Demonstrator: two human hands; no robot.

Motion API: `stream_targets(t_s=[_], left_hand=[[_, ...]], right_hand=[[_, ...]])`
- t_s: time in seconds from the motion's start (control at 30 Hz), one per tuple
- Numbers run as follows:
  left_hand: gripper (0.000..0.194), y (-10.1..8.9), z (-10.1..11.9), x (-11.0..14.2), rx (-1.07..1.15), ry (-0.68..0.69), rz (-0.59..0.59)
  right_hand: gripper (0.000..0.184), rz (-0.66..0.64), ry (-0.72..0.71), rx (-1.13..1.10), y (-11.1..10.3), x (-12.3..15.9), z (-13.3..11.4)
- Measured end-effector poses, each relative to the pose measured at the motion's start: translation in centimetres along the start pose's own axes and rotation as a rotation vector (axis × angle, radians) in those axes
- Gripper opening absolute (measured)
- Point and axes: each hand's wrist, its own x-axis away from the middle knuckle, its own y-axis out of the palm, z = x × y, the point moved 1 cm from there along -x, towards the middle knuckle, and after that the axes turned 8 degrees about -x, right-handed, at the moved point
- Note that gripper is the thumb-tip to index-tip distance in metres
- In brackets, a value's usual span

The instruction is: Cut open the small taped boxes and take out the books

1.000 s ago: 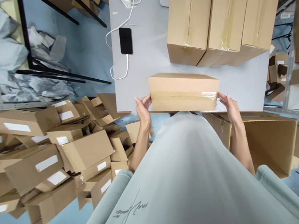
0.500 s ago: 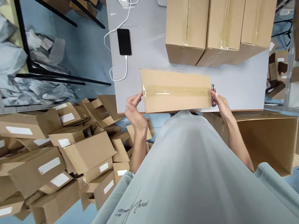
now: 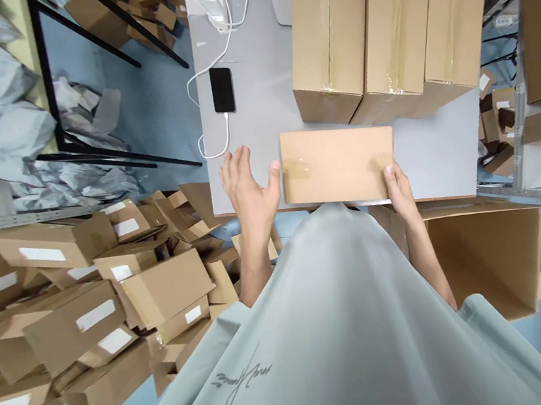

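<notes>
A small closed cardboard box [image 3: 338, 166] rests at the near edge of the grey table, a plain face up with short tape ends at its left and right. My right hand [image 3: 399, 188] grips its right end, thumb on the upper face and the other fingers mostly hidden behind. The red and black cutter seen earlier by this hand is out of sight now. At the box's left end my left hand [image 3: 252, 188] is open, fingers spread and thumb up close to the edge; whether the thumb touches I cannot tell.
Three taped cartons [image 3: 392, 30] stand side by side at the table's back right. A black phone [image 3: 222, 90] on a white cable lies at the left of the table [image 3: 257, 92]. Many boxes [image 3: 163, 288] pile up at lower left; a large open carton [image 3: 489, 261] stands at right.
The box has been turned, so its long taped seam no longer faces up. My left hand has come off its end and spread open. The cutter by my right hand has gone from view.
</notes>
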Motion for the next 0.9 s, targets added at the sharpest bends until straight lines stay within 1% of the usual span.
stream_targets(t_s=[0.03,0.1,0.17,0.2,0.27,0.33,0.47,0.63,0.7,0.8,0.9], left_hand=[[0.059,0.3,-0.9,-0.3,-0.022,-0.012,-0.023],[0.055,1.2,-2.3,-0.4,-0.036,-0.015,-0.133],[0.048,2.3,-2.7,0.1,-0.006,0.0,-0.255],[0.046,2.8,-2.6,0.5,0.02,0.01,-0.292],[0.045,3.4,-2.0,1.3,0.059,0.028,-0.307],[0.044,3.5,-1.3,1.6,0.048,0.049,-0.286],[0.042,2.5,-0.7,1.0,-0.026,0.1,-0.285],[0.04,0.7,-1.3,-0.1,-0.009,0.119,-0.285],[0.041,0.1,-1.9,-0.2,0.013,0.105,-0.293],[0.043,-0.9,-3.6,-0.2,0.063,0.055,-0.301],[0.047,-2.1,-5.5,-0.1,0.092,-0.001,-0.332]], right_hand=[[0.079,0.039,-0.012,0.004,-0.4,0.1,-0.4],[0.075,0.131,-0.012,0.016,-1.1,0.2,-0.6],[0.073,0.161,0.002,0.021,-1.5,0.2,-0.3],[0.073,0.168,0.005,0.018,-1.5,0.2,-0.1],[0.073,0.184,0.006,0.005,-1.2,0.3,0.1],[0.074,0.199,0.005,-0.009,-0.8,0.6,0.2],[0.072,0.216,-0.01,-0.009,0.4,1.1,-0.2],[0.065,0.222,-0.064,-0.013,1.8,1.4,-0.9],[0.064,0.195,-0.07,-0.026,2.3,1.8,-1.2],[0.065,0.158,-0.049,-0.024,3.2,3.0,-1.2],[0.068,0.184,-0.012,-0.02,3.7,4.5,-1.0]])
